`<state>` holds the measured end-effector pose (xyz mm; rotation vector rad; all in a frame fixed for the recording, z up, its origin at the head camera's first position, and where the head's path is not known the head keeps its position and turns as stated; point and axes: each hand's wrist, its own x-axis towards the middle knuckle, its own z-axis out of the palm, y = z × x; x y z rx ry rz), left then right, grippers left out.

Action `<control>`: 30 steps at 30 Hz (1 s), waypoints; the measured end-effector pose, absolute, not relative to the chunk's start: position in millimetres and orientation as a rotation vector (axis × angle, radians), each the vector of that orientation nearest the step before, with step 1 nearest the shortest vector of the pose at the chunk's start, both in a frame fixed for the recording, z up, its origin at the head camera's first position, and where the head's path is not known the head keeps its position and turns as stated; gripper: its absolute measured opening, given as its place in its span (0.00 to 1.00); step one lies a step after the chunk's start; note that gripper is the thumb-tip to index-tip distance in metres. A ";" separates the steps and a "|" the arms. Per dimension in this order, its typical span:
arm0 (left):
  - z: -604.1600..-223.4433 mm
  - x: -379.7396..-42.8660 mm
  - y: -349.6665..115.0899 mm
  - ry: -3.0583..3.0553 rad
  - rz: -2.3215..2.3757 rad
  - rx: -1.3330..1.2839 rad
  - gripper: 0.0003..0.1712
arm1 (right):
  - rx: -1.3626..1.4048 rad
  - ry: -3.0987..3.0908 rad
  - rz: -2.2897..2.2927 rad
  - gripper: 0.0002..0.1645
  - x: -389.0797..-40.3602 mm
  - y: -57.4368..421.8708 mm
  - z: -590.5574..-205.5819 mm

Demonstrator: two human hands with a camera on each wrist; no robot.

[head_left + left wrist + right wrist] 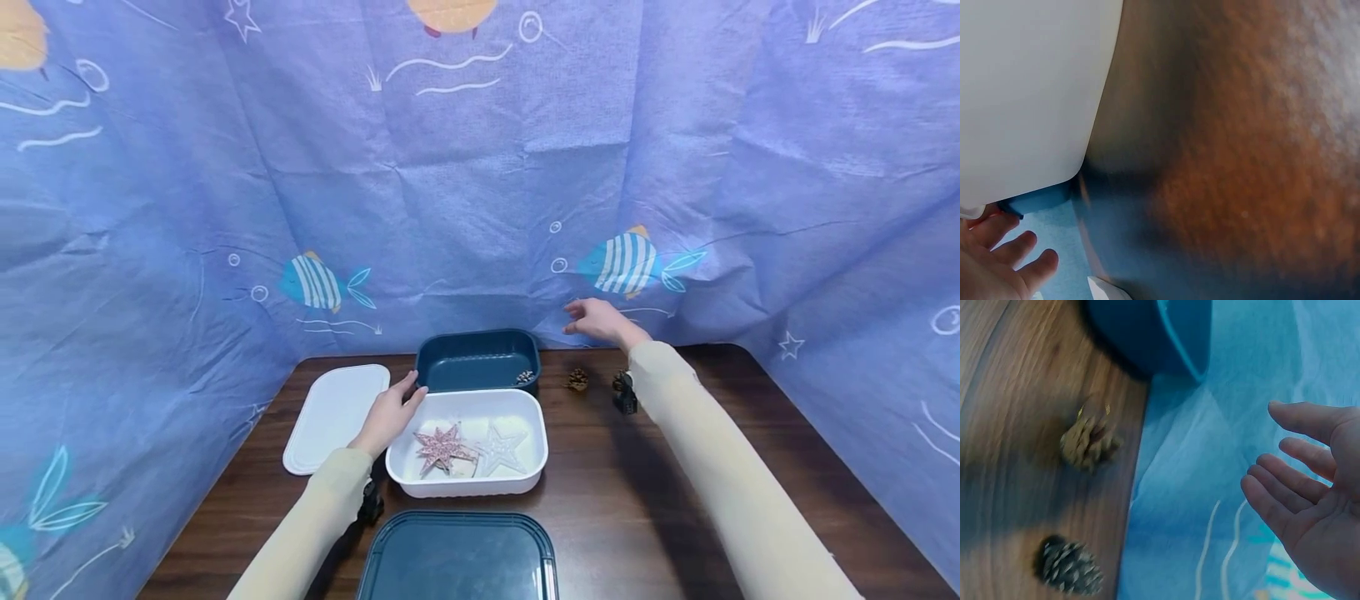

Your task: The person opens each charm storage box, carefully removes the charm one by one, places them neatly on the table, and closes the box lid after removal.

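My left hand [392, 410] is at the back left corner of a white plastic box [468, 490], its fingers loosely spread in the left wrist view. In that box lie a pink glittery star [441, 447] and a white translucent star [501, 448]. My right hand [597, 320] hangs in the air beyond the table's back edge, holding nothing, with slightly bent, spread fingers. Below it are a golden-brown pine cone [1088, 444] and a dark pine cone with pale tips [1069, 565]. A small pale-tipped pine cone [524, 377] lies inside the dark blue box [468, 385].
A white lid [335, 412] lies on the left of the brown wooden table [600, 517]. Nearer the front is a dark blue lid [459, 558]. A blue cloth [480, 192] with printed fish hangs behind the table and along both sides.
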<state>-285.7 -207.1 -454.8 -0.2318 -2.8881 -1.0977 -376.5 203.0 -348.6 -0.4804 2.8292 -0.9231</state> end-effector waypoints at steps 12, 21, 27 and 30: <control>-455.5 -286.8 -206.3 -2.884 -1.079 -0.215 0.42 | -0.529 2.811 -0.866 0.42 -382.3 152.4 -329.5; -456.4 -286.1 -206.1 -2.882 -1.075 -0.216 0.40 | -0.503 2.737 -0.767 0.38 -379.3 136.6 -329.4; -457.4 -287.3 -207.7 -2.882 -1.072 -0.216 0.42 | -0.517 2.650 -0.660 0.36 -383.1 128.3 -330.3; -456.6 -288.0 -208.0 -2.876 -1.088 -0.213 0.41 | -0.504 2.579 -0.650 0.33 -382.1 121.5 -330.9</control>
